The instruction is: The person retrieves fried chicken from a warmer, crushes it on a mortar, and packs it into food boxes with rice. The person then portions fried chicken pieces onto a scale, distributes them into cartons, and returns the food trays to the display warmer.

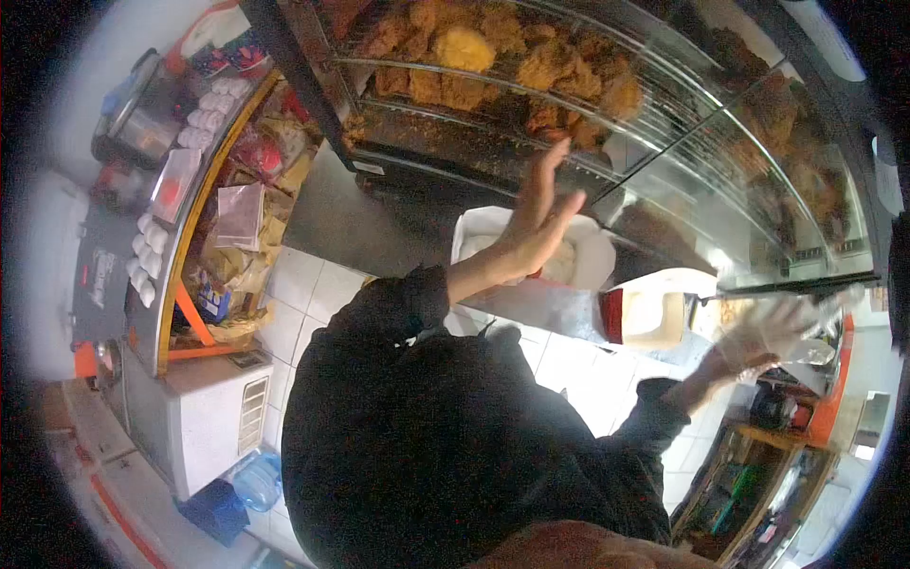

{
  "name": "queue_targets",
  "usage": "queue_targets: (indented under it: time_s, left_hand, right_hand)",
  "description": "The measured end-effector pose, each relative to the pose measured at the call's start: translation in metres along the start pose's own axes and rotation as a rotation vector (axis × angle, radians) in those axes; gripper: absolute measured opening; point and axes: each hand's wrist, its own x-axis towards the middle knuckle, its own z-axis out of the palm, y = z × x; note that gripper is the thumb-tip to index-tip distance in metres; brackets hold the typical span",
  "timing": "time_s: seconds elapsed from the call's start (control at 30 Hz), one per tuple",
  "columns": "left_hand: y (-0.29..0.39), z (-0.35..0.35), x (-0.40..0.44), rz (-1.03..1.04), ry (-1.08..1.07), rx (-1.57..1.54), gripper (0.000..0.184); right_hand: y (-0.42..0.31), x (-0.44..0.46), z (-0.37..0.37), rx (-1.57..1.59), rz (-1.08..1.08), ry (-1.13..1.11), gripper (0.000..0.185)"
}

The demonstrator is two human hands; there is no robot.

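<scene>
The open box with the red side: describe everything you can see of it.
The open box looks like card: red outside at picture left, pale cream inside, with a white flap at its far edge. It seems to rest, opening upward, on a grey counter, between the left hand and the gloved right hand, nearer the right. No food can be made out inside. Neither hand visibly touches it.

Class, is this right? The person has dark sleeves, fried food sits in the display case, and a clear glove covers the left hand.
Not quite: the head view shows the clear glove on the right hand, while the left hand is bare. The dark sleeves and fried food in the display case are correct.
</scene>
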Motion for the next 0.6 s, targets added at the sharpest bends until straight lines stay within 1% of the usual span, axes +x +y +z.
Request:
queue_targets:
  time_s: [0.03, 0.07, 0.1, 0.17, 0.2, 0.23, 0.27, 0.3, 0.37, 0.4, 0.43, 0.5, 0.53, 0.57, 0.6]
  left_hand:
    - [0.001, 0.004, 0.003, 0.010, -0.036, -0.031, 0.057]
    - [0.004, 0.008, 0.006, 0.023, -0.092, -0.099, 0.055]
    - [-0.004, 0.012, -0.002, 0.032, -0.120, -0.250, 0.053]
    - [-0.008, -0.006, 0.003, -0.089, -0.302, -0.433, 0.058]
    - [0.004, -0.018, 0.000, -0.098, -0.314, -0.432, 0.058]
    - [0.024, -0.027, -0.006, 0.099, -0.411, -0.306, 0.064]
    - [0.035, -0.033, -0.014, 0.302, -0.500, -0.180, 0.069]
    - [0.031, -0.035, -0.028, 0.508, -0.457, 0.033, 0.078]
    - [0.033, -0.036, -0.056, 0.740, -0.322, 0.149, 0.081]
    - [0.035, -0.036, -0.067, 0.644, -0.252, 0.118, 0.060]
    - [0.031, -0.044, -0.072, 0.640, -0.261, 0.098, 0.060]
    - [0.025, -0.052, -0.075, 0.706, -0.319, 0.290, 0.034]
    - [0.027, -0.057, -0.075, 0.819, -0.248, 0.166, 0.017]
    - [0.025, -0.055, -0.083, 0.900, -0.294, 0.221, 0.018]
    - [0.027, -0.059, -0.089, 0.843, -0.343, 0.150, 0.017]
  right_hand:
    - [-0.007, -0.016, 0.011, 0.732, 0.203, 0.070, 0.097]
    - [-0.018, -0.023, 0.024, 0.729, 0.227, 0.038, 0.096]
    - [-0.055, -0.025, 0.037, 0.661, 0.201, -0.062, 0.096]
    - [-0.091, -0.048, 0.076, 0.806, 0.301, -0.012, 0.099]
    - [-0.106, -0.057, 0.090, 0.883, 0.340, -0.012, 0.101]
    - [-0.119, -0.065, 0.100, 0.954, 0.372, -0.020, 0.103]
    - [-0.128, -0.072, 0.108, 0.945, 0.411, -0.044, 0.104]
    - [-0.136, -0.079, 0.114, 0.931, 0.411, -0.043, 0.104]
    - [-0.148, -0.093, 0.125, 1.053, 0.525, -0.064, 0.104]
    - [-0.154, -0.098, 0.127, 1.006, 0.543, -0.139, 0.102]
    - [-0.153, -0.101, 0.132, 0.991, 0.616, -0.223, 0.100]
    - [-0.143, -0.102, 0.142, 0.968, 0.585, -0.263, 0.094]
    - [-0.152, -0.094, 0.148, 0.939, 0.635, -0.295, 0.088]
    - [-0.161, -0.087, 0.156, 0.909, 0.685, -0.327, 0.083]
    - [-0.157, -0.091, 0.166, 0.752, 0.681, -0.353, 0.074]
